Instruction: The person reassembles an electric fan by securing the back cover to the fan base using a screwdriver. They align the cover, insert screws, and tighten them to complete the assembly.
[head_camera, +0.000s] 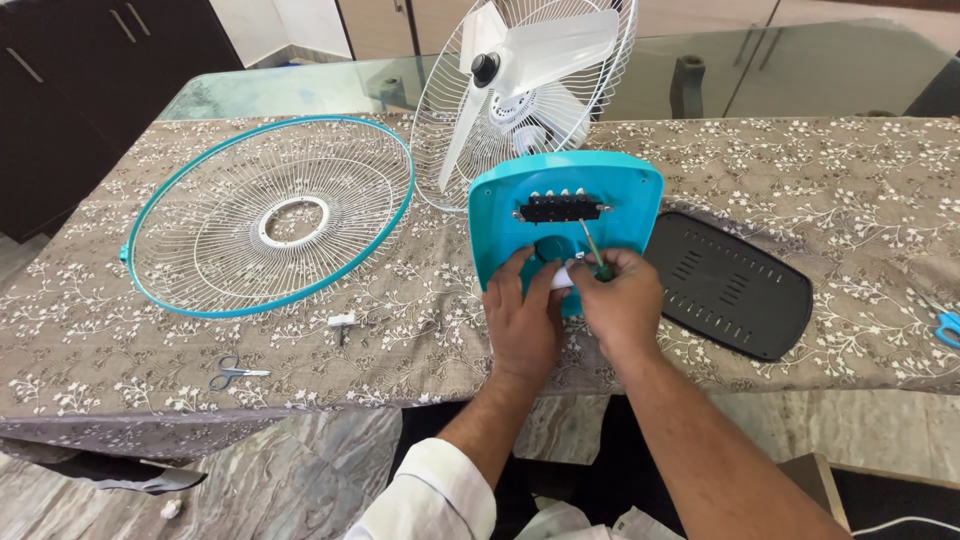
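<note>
A teal fan base (565, 200) stands tilted on its edge at the table's front, its hollow underside facing me, with a black switch block (562, 207) inside. My left hand (522, 320) steadies the base's lower rim and pinches a small white part (563, 276). My right hand (622, 305) grips a green-handled screwdriver (593, 248) whose shaft points up toward the switch block. Behind the base stands the white fan blade (540, 60) inside its rear wire guard (450, 150).
The teal-rimmed front guard (270, 215) lies flat at left. A black bottom cover plate (730, 285) lies right of the base. Small scissors (235, 373) and a small white part (341, 321) sit near the front edge. Blue scissor handles (948, 325) show at far right.
</note>
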